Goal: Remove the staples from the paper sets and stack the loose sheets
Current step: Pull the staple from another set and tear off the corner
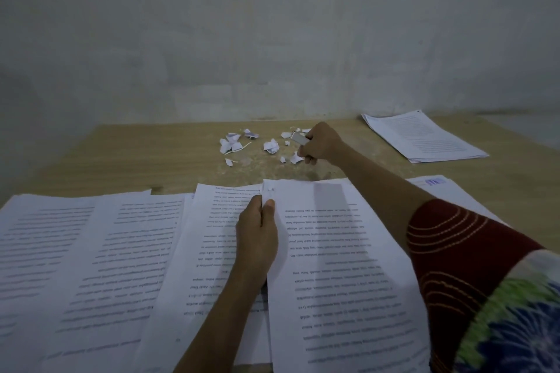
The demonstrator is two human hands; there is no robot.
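Paper set (pixel 348 251), flat white printed sheets, pinched by left hand (pixel 257 233).

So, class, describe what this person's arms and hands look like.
The right arm has a dark red sleeve with thin curved orange lines, beside white, green and blue patterned cloth. The left arm is bare in view. Neither left hand nor right hand shows rings, watch or gloves.

The left grip (pixel 257 233) pinches the far corner of a paper set (pixel 342 266) on the table (pixel 121 154); the right grip (pixel 321 144) holds a small metal tool (pixel 300 139) by torn paper scraps (pixel 231 142).
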